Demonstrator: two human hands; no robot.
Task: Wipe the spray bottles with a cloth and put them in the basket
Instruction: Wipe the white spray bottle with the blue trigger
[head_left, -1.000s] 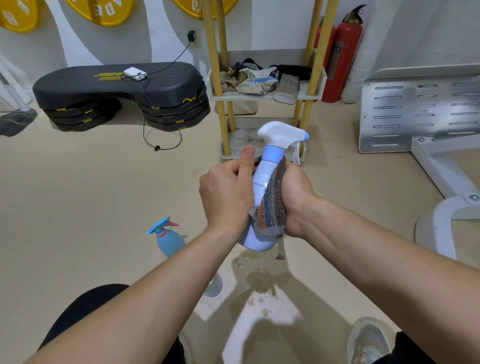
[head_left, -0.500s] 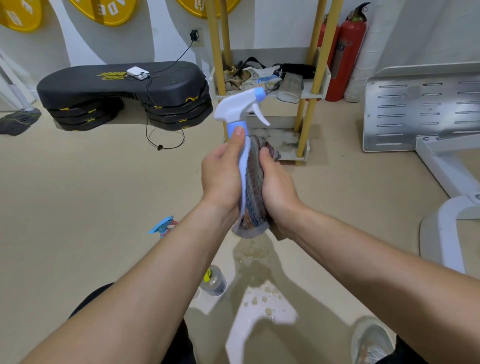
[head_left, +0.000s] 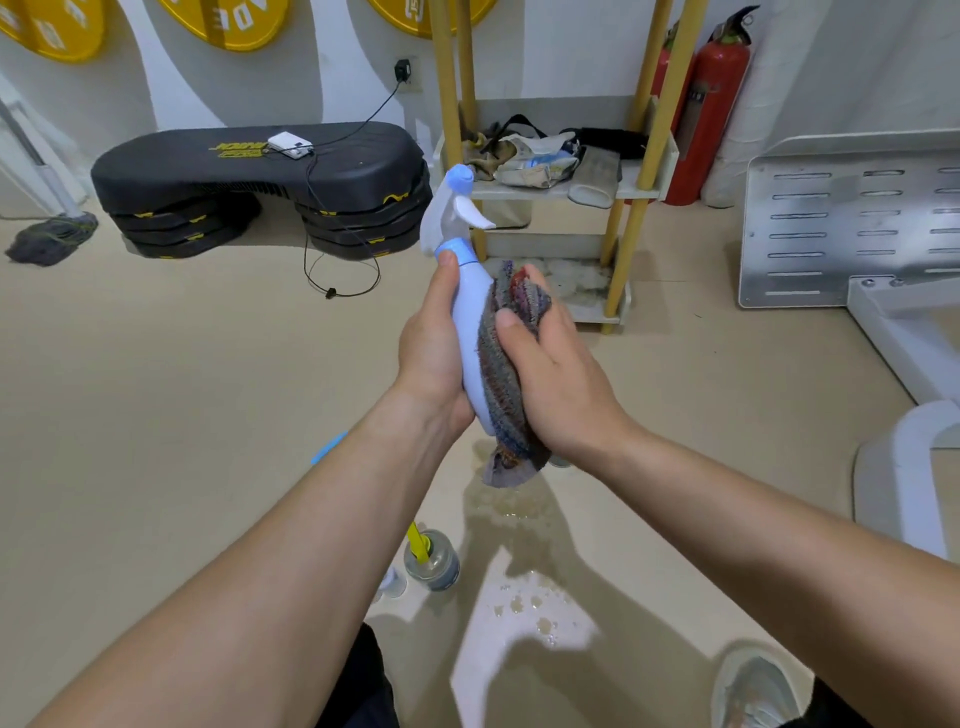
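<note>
1. Mind the wet floor (head_left: 524, 608), lower centre.
2. Grip the spray bottle (head_left: 470, 322), mid-frame, aloft, firmly in the curled left hand (head_left: 431, 358); rotate.
3. Press the cloth (head_left: 506, 384), clasped in the right hand (head_left: 558, 379), base to neck.
4. Finish at the trigger head (head_left: 451, 208), upper centre.

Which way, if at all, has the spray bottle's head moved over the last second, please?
Yes, leftward. A second ago the head of the spray bottle stood right of the shelf's left yellow posts; now it overlaps them.
</note>
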